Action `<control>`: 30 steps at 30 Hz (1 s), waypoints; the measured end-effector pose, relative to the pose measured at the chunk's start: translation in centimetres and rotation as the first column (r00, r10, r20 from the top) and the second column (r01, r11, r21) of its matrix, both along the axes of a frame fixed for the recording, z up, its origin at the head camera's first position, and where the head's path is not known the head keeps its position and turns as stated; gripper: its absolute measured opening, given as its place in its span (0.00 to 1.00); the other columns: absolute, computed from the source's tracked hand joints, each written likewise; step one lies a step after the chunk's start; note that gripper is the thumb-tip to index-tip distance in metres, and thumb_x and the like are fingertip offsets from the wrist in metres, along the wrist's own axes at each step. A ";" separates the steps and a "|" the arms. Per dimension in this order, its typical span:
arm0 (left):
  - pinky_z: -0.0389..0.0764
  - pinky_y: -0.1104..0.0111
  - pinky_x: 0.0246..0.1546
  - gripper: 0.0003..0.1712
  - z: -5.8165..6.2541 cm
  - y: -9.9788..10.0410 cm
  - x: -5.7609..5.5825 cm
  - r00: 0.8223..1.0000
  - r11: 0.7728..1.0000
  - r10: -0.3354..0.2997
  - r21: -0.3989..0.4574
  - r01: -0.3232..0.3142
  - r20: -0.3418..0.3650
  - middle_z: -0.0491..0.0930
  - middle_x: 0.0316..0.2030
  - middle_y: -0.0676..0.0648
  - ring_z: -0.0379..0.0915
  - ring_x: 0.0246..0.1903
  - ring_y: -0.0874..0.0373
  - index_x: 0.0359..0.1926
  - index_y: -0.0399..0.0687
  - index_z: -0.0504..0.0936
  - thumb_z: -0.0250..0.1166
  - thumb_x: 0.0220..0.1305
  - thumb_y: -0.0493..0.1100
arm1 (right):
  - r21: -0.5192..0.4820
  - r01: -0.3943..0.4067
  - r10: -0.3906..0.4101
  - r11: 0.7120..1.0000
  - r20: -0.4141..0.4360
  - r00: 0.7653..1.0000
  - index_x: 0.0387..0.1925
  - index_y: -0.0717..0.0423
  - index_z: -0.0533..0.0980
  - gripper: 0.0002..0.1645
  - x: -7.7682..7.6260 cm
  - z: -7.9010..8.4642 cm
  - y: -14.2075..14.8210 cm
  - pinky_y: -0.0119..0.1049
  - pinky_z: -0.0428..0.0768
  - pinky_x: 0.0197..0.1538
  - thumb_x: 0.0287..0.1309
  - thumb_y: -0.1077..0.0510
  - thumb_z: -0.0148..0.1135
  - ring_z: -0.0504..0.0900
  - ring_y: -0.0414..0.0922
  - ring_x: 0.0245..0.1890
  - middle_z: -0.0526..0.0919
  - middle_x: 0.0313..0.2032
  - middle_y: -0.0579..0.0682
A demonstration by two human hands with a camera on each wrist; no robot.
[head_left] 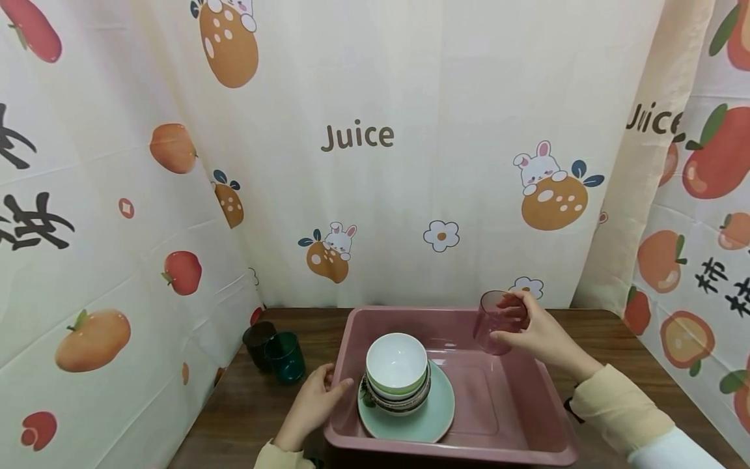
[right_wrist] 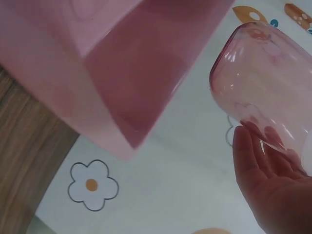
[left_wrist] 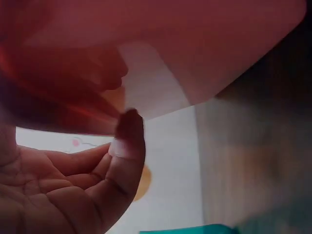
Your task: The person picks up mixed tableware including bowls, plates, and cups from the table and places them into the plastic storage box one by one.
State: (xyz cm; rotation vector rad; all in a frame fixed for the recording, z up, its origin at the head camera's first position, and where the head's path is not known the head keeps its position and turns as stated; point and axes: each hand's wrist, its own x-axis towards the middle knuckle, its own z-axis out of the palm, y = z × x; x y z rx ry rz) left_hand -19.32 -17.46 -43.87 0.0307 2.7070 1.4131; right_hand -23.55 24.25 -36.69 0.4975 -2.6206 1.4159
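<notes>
My right hand (head_left: 530,329) grips a see-through pink drinking glass (right_wrist: 263,78), holding it above the back right part of a pink plastic basin (head_left: 477,397). In the right wrist view the fingertips (right_wrist: 243,134) lie along the glass's side. My left hand (head_left: 313,404) holds the basin's left rim, and in the left wrist view a fingertip (left_wrist: 127,129) meets the pink wall. Inside the basin's left half, a pale green plate (head_left: 436,417) carries a stack of bowls (head_left: 397,365), with a white one on top and a dark patterned one lower down.
A dark glass (head_left: 256,339) and a teal glass (head_left: 285,358) stand side by side on the wooden table (head_left: 228,407), left of the basin. Behind and at both sides hangs a fruit-print curtain (head_left: 387,195), close to the table's back edge.
</notes>
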 end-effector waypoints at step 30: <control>0.72 0.66 0.29 0.11 -2.1 0.6 -0.1 0.995 0.997 0.050 -0.055 -0.055 -0.087 0.77 0.29 0.46 0.71 0.28 0.58 0.37 0.38 0.77 0.62 0.65 0.44 | 0.200 -0.013 -0.020 0.980 0.165 0.986 0.58 0.71 0.59 0.45 -4.8 -5.2 1.4 0.39 0.77 0.44 0.45 0.57 0.76 0.80 0.53 0.45 0.78 0.47 0.65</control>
